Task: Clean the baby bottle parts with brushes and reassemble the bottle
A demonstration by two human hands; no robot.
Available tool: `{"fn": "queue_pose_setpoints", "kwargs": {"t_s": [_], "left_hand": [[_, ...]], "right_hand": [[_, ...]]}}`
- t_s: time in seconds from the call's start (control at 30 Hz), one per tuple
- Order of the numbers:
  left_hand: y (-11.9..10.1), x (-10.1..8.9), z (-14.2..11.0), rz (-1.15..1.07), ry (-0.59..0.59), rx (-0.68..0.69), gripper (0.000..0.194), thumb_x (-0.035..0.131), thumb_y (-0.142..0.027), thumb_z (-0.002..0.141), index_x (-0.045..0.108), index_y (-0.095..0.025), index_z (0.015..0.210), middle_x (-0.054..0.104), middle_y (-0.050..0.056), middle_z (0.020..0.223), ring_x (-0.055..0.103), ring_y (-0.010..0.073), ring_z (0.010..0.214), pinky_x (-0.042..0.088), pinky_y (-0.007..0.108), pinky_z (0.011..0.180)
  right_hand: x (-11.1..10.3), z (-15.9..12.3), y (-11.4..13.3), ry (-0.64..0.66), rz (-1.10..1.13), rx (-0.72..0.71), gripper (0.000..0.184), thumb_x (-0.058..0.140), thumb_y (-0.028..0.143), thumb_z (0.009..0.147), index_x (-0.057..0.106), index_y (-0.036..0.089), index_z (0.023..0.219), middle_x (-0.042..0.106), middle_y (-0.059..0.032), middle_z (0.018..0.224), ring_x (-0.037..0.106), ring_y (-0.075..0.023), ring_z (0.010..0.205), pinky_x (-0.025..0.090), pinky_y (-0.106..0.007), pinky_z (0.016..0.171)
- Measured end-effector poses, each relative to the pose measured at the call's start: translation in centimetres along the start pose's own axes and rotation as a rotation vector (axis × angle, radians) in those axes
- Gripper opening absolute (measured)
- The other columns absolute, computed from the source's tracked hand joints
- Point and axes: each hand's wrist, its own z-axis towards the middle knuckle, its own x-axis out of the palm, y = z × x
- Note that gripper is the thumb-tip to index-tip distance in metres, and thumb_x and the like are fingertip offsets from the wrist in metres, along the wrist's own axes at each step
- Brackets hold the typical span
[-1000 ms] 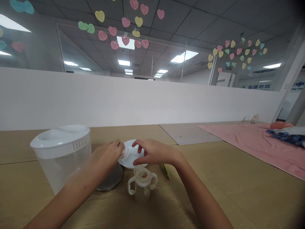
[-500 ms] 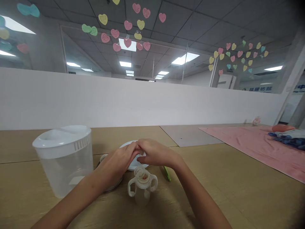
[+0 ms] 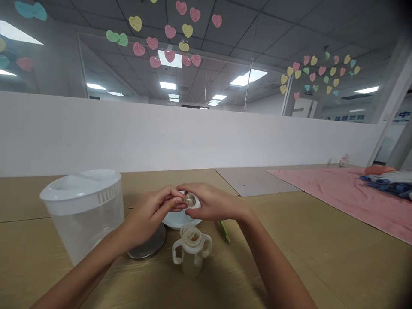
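My right hand curls around a small white bottle collar with a clear, rounded nipple in it. My left hand pinches at the nipple's side, its fingertips meeting those of the right hand. Just below, a baby bottle with two handles stands upright on the table, its mouth uncovered. A white bowl lies behind the bottle, partly hidden by my hands. To the left is a round grey metal lid or dish, half covered by my left forearm.
A tall translucent bucket with a white lid stands at the left. A green-handled tool lies right of the bottle. Farther right, a pink cloth has folded fabric on it. A low white wall runs behind the table.
My left hand has turned and its fingers have drawn back leftward, exposing the clear nipple and white collar. More of the metal lid or dish shows. The view has shifted slightly.
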Motion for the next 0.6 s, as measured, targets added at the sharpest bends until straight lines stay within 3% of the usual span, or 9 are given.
{"fn": "queue_pose_setpoints", "kwargs": {"t_s": [0.17,0.37,0.5,0.6], "left_hand": [[-0.1,-0.1,0.1,0.178,-0.057,0.023,0.030,0.038,-0.043,0.087,0.057,-0.020,0.092,0.067,0.000,0.088,0.062,0.0142,0.079,0.049,0.025,0.075],[-0.2,0.3,0.5,0.343,-0.118,0.028,0.034,0.040,-0.045,0.085,0.053,-0.021,0.103,0.065,0.003,0.096,0.060,0.0156,0.080,0.046,0.024,0.068],[-0.2,0.4,0.8,0.402,-0.072,-0.061,0.038,0.037,-0.049,0.084,0.055,-0.018,0.078,0.062,0.002,0.073,0.056,0.0150,0.065,0.042,0.025,0.059],[-0.1,0.5,0.9,0.230,0.021,-0.073,0.041,0.035,-0.051,0.084,0.052,-0.017,0.069,0.057,0.000,0.063,0.053,0.0126,0.060,0.040,0.023,0.057]], "right_hand": [[0.3,0.2,-0.3,-0.062,0.015,0.083,0.043,0.055,0.019,0.073,0.048,0.022,0.115,0.059,-0.0041,0.108,0.053,-0.0174,0.092,0.041,-0.027,0.072],[1.7,0.9,-0.8,-0.174,-0.074,0.134,0.040,0.054,0.021,0.073,0.048,0.019,0.112,0.062,-0.0042,0.095,0.055,-0.0168,0.080,0.042,-0.027,0.066],[2.1,1.2,-0.8,-0.184,-0.121,0.119,0.047,0.055,0.022,0.072,0.046,0.018,0.118,0.063,-0.0057,0.096,0.056,-0.0178,0.082,0.042,-0.028,0.068],[2.1,1.3,-0.9,-0.158,-0.119,0.112,0.051,0.058,0.025,0.072,0.044,0.019,0.121,0.064,-0.0061,0.097,0.057,-0.0192,0.086,0.043,-0.029,0.071]]}}
